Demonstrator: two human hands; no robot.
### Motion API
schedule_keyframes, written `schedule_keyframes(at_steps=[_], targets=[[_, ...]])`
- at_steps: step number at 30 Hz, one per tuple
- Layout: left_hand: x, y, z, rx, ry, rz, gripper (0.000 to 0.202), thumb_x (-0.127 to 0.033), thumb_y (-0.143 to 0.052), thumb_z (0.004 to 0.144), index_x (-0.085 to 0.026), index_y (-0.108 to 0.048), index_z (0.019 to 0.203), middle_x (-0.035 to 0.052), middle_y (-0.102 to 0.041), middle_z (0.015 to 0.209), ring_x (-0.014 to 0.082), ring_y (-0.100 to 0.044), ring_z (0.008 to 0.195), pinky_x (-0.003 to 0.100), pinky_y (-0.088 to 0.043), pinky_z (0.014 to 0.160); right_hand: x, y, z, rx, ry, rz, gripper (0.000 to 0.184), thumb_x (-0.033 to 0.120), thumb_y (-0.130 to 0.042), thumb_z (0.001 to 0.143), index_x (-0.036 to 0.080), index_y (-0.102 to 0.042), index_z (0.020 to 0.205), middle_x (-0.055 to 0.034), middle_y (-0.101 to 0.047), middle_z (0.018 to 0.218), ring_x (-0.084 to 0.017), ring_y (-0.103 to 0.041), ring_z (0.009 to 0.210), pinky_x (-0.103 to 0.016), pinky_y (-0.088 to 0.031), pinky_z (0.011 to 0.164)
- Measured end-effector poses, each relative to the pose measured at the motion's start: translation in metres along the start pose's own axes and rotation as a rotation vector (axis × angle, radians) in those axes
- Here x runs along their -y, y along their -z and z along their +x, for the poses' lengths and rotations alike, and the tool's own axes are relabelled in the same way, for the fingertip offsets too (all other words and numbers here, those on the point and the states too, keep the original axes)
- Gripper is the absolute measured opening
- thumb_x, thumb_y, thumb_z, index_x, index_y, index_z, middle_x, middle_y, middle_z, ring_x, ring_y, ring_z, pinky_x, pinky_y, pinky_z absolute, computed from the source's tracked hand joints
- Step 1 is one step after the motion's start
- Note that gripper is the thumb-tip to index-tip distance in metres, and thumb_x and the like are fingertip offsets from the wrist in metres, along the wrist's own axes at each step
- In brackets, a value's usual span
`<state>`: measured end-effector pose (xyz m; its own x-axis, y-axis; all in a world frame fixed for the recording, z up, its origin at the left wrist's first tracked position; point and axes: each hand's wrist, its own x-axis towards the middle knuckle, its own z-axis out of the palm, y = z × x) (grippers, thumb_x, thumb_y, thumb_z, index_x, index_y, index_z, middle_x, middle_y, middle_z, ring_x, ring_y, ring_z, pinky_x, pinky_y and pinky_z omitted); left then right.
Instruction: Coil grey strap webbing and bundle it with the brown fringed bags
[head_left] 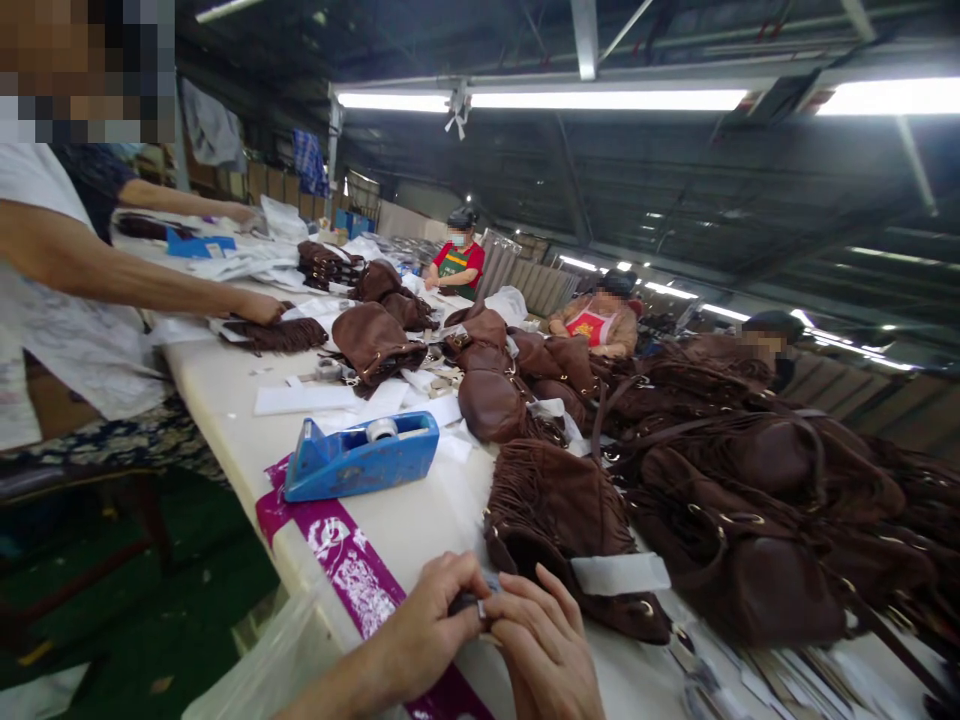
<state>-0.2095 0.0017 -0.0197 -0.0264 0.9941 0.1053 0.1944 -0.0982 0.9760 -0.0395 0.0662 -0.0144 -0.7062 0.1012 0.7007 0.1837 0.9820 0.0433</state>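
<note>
Close together at the table's near edge, my left hand (pixel 431 625) and my right hand (pixel 546 635) pinch a small dark piece with a shiny edge (pixel 466 603). Fingers cover most of it, so its kind does not show. Both hands are closed at the thumbs and forefingers; the outer fingers of my right hand stick up. Just beyond them lies a brown fringed bag (pixel 559 500), with a whitish strip (pixel 621 574) across its lower edge. To the left of the bag stands a blue tape dispenser (pixel 364 460), next to a purple strip (pixel 349 560) on the tabletop.
Brown bags (pixel 780 500) are heaped along the right. At the left a co-worker's hand (pixel 262 308) touches a fringed brown piece (pixel 289 335). Other people work farther back. Flat strips (pixel 795 685) lie at lower right, and clear plastic (pixel 277 660) hangs at the near table edge.
</note>
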Motion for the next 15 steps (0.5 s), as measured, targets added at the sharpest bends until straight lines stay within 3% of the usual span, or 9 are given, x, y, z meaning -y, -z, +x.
schedule_keyframes(at_steps=[8, 11, 15], targets=[[-0.004, 0.004, -0.001, 0.049, 0.016, -0.065, 0.013, -0.029, -0.050, 0.079, -0.019, -0.055, 0.086, 0.0015, -0.055, 0.089, 0.0212, -0.048, 0.096, 0.033, -0.035, 0.090, -0.004, -0.005, -0.013, 0.024, -0.097, 0.058, 0.020, 0.005, -0.051, 0.084, 0.023, -0.058, 0.092, 0.0001, -0.072, 0.089, -0.018, -0.066, 0.099, -0.039, -0.015, 0.117], [-0.002, 0.001, 0.001, 0.016, 0.017, -0.064, 0.018, -0.036, -0.051, 0.083, -0.018, -0.056, 0.082, 0.0019, -0.055, 0.087, 0.0212, -0.049, 0.094, 0.033, -0.035, 0.090, -0.004, -0.006, -0.014, 0.011, -0.106, 0.076, 0.021, 0.005, -0.051, 0.083, 0.023, -0.058, 0.093, 0.0006, -0.072, 0.090, -0.018, -0.066, 0.098, -0.039, -0.015, 0.117], [0.000, -0.001, 0.004, 0.012, 0.015, -0.001, 0.013, -0.030, -0.057, 0.079, -0.018, -0.059, 0.085, 0.0022, -0.057, 0.090, 0.0204, -0.050, 0.094, 0.031, -0.037, 0.089, 0.000, -0.007, -0.018, -0.023, -0.152, 0.109, 0.020, 0.005, -0.050, 0.085, 0.023, -0.056, 0.091, 0.0006, -0.072, 0.091, -0.018, -0.066, 0.098, -0.041, -0.018, 0.117]])
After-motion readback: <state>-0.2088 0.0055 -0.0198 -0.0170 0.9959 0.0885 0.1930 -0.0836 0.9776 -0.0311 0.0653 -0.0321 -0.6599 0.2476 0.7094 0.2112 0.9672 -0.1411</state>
